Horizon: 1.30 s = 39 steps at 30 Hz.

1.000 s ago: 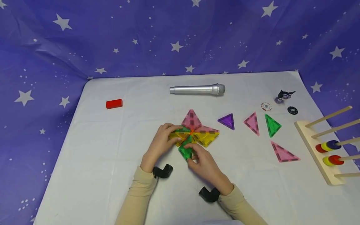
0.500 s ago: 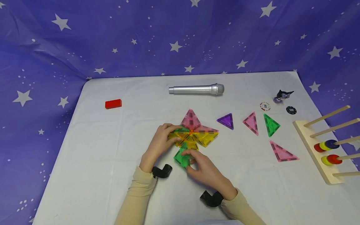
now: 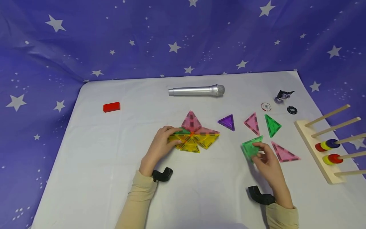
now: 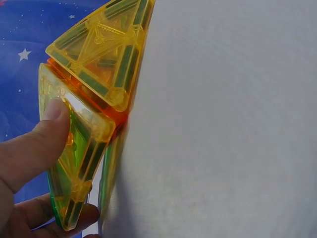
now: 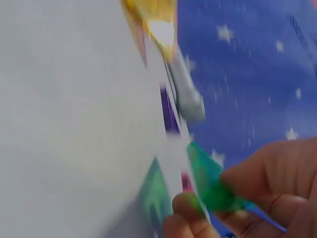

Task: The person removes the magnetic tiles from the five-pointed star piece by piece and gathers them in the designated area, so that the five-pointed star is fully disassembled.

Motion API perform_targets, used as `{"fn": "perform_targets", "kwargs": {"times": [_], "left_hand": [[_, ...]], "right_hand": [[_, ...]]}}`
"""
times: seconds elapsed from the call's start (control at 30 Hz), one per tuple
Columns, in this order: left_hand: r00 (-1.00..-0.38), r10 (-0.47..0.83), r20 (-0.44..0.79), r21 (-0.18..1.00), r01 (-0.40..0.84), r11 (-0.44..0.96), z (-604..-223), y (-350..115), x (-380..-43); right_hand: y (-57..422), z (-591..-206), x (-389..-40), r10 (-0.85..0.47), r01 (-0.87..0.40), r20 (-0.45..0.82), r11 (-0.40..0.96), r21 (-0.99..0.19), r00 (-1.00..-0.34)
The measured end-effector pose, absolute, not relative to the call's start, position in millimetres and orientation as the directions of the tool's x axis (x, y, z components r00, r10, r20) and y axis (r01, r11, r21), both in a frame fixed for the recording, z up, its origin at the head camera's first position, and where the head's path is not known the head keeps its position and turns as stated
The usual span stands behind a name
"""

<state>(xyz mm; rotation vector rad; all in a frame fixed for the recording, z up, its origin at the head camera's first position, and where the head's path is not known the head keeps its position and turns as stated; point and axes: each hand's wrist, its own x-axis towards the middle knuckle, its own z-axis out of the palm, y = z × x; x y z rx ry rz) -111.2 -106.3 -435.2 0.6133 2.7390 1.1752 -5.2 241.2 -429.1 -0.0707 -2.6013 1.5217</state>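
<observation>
My left hand (image 3: 160,143) grips the left side of a raised shape of translucent magnetic tiles near the table's middle. Its thumb lies on a yellow triangular magnetic tile (image 4: 99,129), with other fingers curled behind, near green. The shape also shows a pink tile (image 3: 191,122) pointing away and another yellow tile (image 3: 206,140) at right. Off to the right, my right hand (image 3: 268,163) pinches a green triangular magnetic tile (image 3: 250,148) between thumb and fingers. This tile is tilted, its shadow beneath it, and blurred in the right wrist view.
Loose triangular tiles lie near the right hand: purple (image 3: 227,122), pink (image 3: 253,123), green (image 3: 272,126) and another pink tile (image 3: 284,152). A wooden peg rack (image 3: 317,152) with rings, poker chips (image 3: 292,110) and a small figure (image 3: 283,95) stand right. Behind are a microphone (image 3: 197,91) and red block (image 3: 111,107).
My right hand has drawn the green tile off the front of the shape and carried it right, among the loose tiles. The left hand keeps its hold on the shape.
</observation>
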Motion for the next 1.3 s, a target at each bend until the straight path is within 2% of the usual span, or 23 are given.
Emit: {"fn": "perform_targets", "kwargs": {"times": [0.2, 0.4, 0.53, 0.77, 0.93, 1.07, 1.17, 1.3], "left_hand": [[-0.913, 0.403, 0.068, 0.717, 0.325, 0.616, -436, -107, -112], [-0.913, 0.403, 0.064, 0.721, 0.321, 0.614, -436, -107, -111], [-0.915, 0.398, 0.065, 0.723, 0.318, 0.613, -435, -108, -111], [-0.917, 0.396, 0.055, 0.726, 0.309, 0.614, -434, -108, -111], [-0.917, 0.396, 0.047, 0.723, 0.305, 0.619, -434, -108, -110], [-0.918, 0.393, 0.053, 0.726, 0.306, 0.616, -434, -109, -110], [-0.916, 0.397, 0.061, 0.727, 0.313, 0.612, -434, -109, -110], [-0.915, 0.398, 0.062, 0.726, 0.315, 0.611, -434, -108, -110]], "right_hand": [[267, -428, -5, 0.114, 0.116, -0.060, 0.586, -0.802, -0.992], [275, -422, -10, 0.038, 0.120, -0.133, 0.713, -0.691, -0.990], [275, -419, -12, 0.021, 0.098, -0.129, 0.771, -0.629, -0.991], [266, -413, -9, 0.084, 0.107, -0.066, 0.824, -0.556, -0.994], [239, -404, -11, 0.028, -0.009, 0.046, 0.755, -0.656, -0.999], [202, -405, -22, -0.146, -0.157, 0.078, 0.675, -0.721, -0.986], [172, -409, -30, -0.298, -0.247, 0.068, 0.621, -0.744, -0.952], [139, -419, -35, -0.406, -0.329, 0.072, 0.612, -0.719, -0.911]]}}
